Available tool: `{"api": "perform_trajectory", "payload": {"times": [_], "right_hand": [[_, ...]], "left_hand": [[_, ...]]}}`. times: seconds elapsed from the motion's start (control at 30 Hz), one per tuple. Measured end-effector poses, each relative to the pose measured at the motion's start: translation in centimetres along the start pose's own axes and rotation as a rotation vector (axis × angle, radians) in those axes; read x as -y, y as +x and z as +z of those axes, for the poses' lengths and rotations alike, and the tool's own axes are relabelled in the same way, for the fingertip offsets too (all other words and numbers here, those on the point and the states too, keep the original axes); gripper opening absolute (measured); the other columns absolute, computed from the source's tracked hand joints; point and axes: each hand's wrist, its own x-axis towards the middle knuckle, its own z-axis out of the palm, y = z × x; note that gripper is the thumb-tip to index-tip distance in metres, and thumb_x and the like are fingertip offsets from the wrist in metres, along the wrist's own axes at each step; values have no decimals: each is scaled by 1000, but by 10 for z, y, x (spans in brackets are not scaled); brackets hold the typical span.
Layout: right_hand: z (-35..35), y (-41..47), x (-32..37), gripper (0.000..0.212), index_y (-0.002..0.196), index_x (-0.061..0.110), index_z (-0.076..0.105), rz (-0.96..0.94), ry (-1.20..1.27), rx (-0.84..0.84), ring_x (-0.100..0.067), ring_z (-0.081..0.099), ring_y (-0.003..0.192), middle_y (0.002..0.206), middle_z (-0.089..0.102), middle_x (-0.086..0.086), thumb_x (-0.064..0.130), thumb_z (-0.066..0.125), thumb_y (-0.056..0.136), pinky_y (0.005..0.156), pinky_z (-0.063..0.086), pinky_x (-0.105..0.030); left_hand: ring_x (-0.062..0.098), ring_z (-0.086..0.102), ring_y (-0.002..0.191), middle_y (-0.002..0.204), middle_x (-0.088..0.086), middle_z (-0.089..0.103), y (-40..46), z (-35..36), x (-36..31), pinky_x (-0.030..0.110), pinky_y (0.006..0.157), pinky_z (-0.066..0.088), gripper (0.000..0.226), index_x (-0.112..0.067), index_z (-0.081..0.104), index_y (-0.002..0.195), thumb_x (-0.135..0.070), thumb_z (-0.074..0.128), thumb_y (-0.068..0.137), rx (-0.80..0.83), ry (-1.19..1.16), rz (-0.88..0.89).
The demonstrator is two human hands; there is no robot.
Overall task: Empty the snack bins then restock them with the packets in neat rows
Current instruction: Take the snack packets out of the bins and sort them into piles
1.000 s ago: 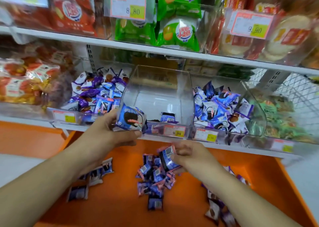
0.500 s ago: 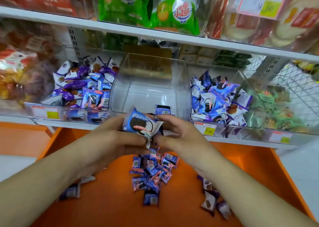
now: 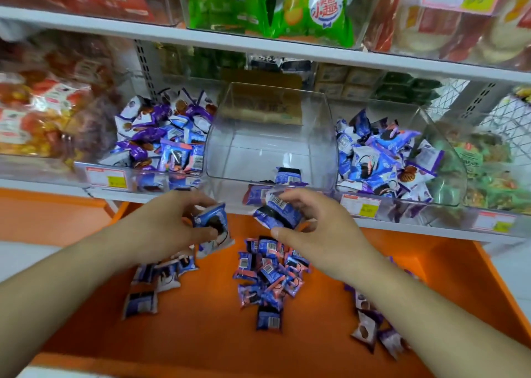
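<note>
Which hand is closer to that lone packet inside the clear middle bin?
Right. The right hand is just below the lone packet; the left hand is lower-left, farther off.

Middle bin open at top, nearly bare inside.
Packed bins flank the middle bin [image 3: 273, 136]; the upper shelf [image 3: 258, 44] overhangs it.

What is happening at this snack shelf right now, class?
A person is restocking the middle bin, which is nearly empty, with only a few packets at its front. The left hand holds a blue packet and the right hand pinches another packet, both just below the bin. More packets lie in a pile on the orange shelf beneath. The bins on either side are full of jumbled packets.
</note>
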Motion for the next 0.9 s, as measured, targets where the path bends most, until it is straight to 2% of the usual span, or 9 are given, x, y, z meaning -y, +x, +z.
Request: {"api": "perform_trajectory", "payload": {"times": [0.07, 0.2, 0.27, 0.37, 0.47, 0.6, 0.73, 0.83, 0.9], "right_hand": [[25, 3, -1, 37, 120, 41, 66, 109, -37, 80, 5, 63, 99, 111, 67, 20, 40, 83, 87, 91, 55, -26], [98, 14, -11, 31, 115, 33, 67, 282, -45, 248, -10, 74, 86, 102, 75, 9, 40, 80, 88, 77, 60, -33], [138, 26, -11, 28, 109, 32, 68, 316, 27, 273, -15, 76, 86, 97, 78, 4, 39, 82, 86, 81, 62, -41], [191, 47, -5, 50, 125, 27, 65, 372, 171, 293, -15, 74, 93, 104, 77, 4, 44, 85, 83, 88, 59, -43], [214, 57, -3, 50, 132, 22, 61, 384, 168, 287, -17, 73, 98, 110, 75, 5, 38, 81, 89, 92, 60, -41], [180, 54, 7, 39, 133, 28, 58, 279, 118, 291, -13, 72, 97, 119, 71, 9, 30, 73, 97, 79, 57, -28], [112, 51, 23, 26, 114, 36, 69, 97, 126, 181, -9, 71, 97, 105, 75, 9, 19, 74, 95, 91, 60, -35], [54, 55, 46, 19, 102, 30, 75, -46, 77, 145, -16, 72, 90, 94, 75, 3, 12, 72, 97, 84, 60, -32], [17, 71, 56, 17, 97, 28, 77, -96, -1, 85, -20, 73, 85, 88, 74, 0, 11, 71, 97, 76, 59, -33]], "left_hand": [[9, 69, 73, 103, -8, 68, 4, -15, 26, 26, 66, 55, 32, -34, 64, 112, -34, 83, 87, -32, 290, -28], [13, 66, 78, 94, -2, 70, 11, -39, 77, 25, 63, 45, 22, -30, 60, 90, -30, 82, 87, -39, 431, -100], [18, 66, 94, 106, 1, 71, 14, -46, 100, 26, 75, 47, 22, -27, 65, 106, -32, 79, 90, -11, 506, -114], [25, 64, 114, 126, 5, 68, 17, -55, 121, 24, 83, 43, 51, -21, 58, 137, -42, 74, 93, 29, 592, -156], [23, 61, 112, 129, 2, 65, 18, -71, 114, 28, 86, 45, 48, -27, 58, 136, -47, 69, 94, -49, 576, -119], [4, 62, 99, 115, -20, 62, 15, -80, 78, 25, 83, 49, 30, -44, 63, 124, -50, 67, 95, -133, 426, 112], [-11, 62, 97, 108, -27, 65, 18, -65, 39, 13, 80, 51, 29, -45, 67, 122, -44, 69, 94, -219, 267, 378], [-9, 56, 109, 137, -29, 49, 27, -54, 18, 19, 94, 49, 50, -50, 53, 141, -42, 71, 94, -317, 215, 483], [0, 45, 135, 164, -31, 16, 35, -48, 6, 31, 107, 46, 69, -57, 29, 154, -45, 66, 97, -315, 233, 467]]}}
